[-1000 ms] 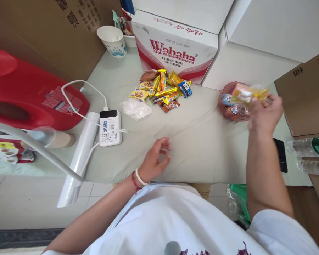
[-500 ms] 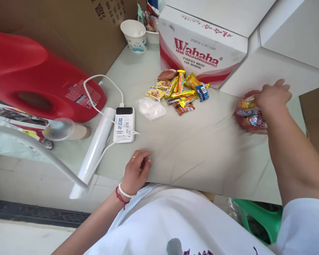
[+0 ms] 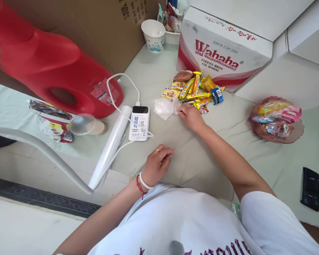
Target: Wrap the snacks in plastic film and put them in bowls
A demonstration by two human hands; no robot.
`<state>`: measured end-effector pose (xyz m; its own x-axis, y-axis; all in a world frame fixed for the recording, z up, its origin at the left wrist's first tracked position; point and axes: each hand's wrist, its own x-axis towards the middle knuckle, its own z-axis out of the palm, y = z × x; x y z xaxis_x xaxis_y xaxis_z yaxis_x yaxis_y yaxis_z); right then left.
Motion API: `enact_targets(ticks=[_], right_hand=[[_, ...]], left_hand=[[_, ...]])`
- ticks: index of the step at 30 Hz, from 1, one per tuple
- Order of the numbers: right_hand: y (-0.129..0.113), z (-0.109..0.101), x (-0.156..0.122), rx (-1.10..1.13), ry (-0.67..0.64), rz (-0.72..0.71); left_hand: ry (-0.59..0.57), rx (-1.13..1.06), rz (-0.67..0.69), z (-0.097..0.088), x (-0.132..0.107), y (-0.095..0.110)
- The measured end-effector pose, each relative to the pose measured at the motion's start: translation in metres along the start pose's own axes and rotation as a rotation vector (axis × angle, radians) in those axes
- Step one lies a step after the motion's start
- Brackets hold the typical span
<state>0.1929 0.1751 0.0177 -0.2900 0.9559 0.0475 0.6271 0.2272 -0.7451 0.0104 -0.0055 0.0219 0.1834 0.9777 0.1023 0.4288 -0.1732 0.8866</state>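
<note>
My right hand (image 3: 191,117) reaches across to a crumpled clear-white plastic bag (image 3: 164,108), its fingertips pinched at the bag's right edge. Just behind those fingers lies a pile of wrapped snacks (image 3: 198,95), mostly yellow packets with a blue one and some brown ones. Curled near the table's front edge, my left hand (image 3: 159,163) has nothing visible in it; it wears a ring, and a white bead bracelet and a red cord circle the wrist. A pink glass bowl (image 3: 295,132) holding several wrapped sweets stands to the right.
A white power bank (image 3: 139,124) with cables lies left of the bag, beside a white roll (image 3: 110,147). Further left are a red jug (image 3: 69,71) and a plastic cup (image 3: 82,124). A Wahaba-style carton, lettered Wahaha (image 3: 223,46), and a paper cup (image 3: 153,35) stand behind. A black phone (image 3: 310,189) lies right.
My right hand has left the pink bowl and moved left to the plastic bag. My left hand stays curled at the table edge. The view has shifted, bringing the phone into sight.
</note>
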Motion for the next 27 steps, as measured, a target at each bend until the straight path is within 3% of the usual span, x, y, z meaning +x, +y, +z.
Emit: enact_targets(ticks=[6,10,13,17,22,25,27], right_hand=[[-0.025,-0.025,-0.085,0.811,-0.053,0.492],[-0.033,-0.026,-0.135,1.049,-0.055,0.635],[-0.021,-0.033,-0.158,1.162,-0.028,0.693],[-0.001,-0.048,-0.181,1.236,-0.050,0.721],[0.008,-0.054,-0.201,1.347,0.102,0.693],[0.006,-0.050,-0.207,1.393,0.149,0.683],[0.004,-0.048,-0.210,1.415,0.124,0.697]], left_hand=[[0.151,-0.169,-0.138,0.022,0.027,0.002],[-0.026,-0.270,-0.069,0.041,0.048,0.010],[-0.168,-0.362,-0.076,0.045,0.051,0.016],[-0.315,-0.545,-0.213,0.044,0.047,0.020],[-0.286,-0.592,-0.317,0.049,0.046,0.024],[-0.253,-0.523,-0.247,0.056,0.043,0.030],[-0.298,-0.475,-0.188,0.062,0.041,0.035]])
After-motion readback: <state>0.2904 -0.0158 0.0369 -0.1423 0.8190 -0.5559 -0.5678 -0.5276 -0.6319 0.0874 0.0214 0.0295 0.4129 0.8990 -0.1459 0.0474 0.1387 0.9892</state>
